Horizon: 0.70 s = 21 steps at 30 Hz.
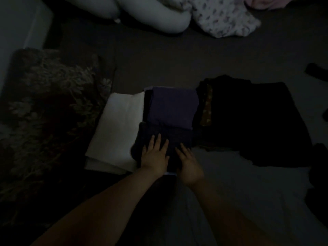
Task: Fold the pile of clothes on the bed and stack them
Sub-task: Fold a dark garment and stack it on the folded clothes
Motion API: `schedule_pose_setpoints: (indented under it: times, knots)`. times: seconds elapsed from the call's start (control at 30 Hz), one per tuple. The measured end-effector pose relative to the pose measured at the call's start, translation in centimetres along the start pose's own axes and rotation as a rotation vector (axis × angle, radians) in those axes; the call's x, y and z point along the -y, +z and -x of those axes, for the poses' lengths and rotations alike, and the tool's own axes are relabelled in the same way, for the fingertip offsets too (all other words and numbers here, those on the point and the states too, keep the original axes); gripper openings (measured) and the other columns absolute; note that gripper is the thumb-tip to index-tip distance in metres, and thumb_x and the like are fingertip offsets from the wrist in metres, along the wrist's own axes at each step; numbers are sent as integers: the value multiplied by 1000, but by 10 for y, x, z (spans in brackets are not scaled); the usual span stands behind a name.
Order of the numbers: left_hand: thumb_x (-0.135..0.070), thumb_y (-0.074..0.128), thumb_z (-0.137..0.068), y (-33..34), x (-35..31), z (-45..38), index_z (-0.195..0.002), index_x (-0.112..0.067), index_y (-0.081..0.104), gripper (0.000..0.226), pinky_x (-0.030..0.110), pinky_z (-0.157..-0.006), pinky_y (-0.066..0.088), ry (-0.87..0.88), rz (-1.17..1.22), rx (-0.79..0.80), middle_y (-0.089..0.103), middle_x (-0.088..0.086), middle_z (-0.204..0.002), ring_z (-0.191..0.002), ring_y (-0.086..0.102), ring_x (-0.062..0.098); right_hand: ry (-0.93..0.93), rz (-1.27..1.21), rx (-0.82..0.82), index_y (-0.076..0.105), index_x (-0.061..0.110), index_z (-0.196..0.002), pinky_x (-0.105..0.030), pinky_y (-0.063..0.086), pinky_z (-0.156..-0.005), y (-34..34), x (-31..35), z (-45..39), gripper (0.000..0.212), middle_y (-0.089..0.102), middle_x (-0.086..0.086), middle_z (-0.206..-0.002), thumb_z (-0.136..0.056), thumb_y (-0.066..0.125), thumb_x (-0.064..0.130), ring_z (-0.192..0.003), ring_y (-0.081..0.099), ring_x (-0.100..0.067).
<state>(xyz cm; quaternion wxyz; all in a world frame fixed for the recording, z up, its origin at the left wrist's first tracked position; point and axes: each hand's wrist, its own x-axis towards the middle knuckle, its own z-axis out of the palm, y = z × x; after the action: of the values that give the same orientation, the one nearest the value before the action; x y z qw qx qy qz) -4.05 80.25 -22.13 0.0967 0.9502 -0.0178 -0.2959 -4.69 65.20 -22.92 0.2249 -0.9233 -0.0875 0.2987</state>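
The dark folded garment (159, 139) lies on the bed (159, 59), at the near end of a stack topped by purple cloth (173, 105). It looks soft and light; best lifted by its folded edges. Left hand (155, 157) and right hand (189, 166) press on it, fingers (157, 140) straight and slightly spread.

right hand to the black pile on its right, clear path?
Probably yes. The right hand lies flat on the dark folded garment, holding nothing, and the black pile sits just to its right on the bed with nothing visible between them, though the frame is dim.
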Motion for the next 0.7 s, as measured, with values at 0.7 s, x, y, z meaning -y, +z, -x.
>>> schedule_pose_setpoints:
  times: [0.7]
  knots:
    - [-33,43,-92,54,-462,59,-130,-14,49,43,26,-107,30,221,96,188,44,10,-137,-128,39,25,601,-70,-75,32,15,-144,-29,34,-105,-187,-441,291,69,35,-9,-146,-87,62,38,-131,40,-25]
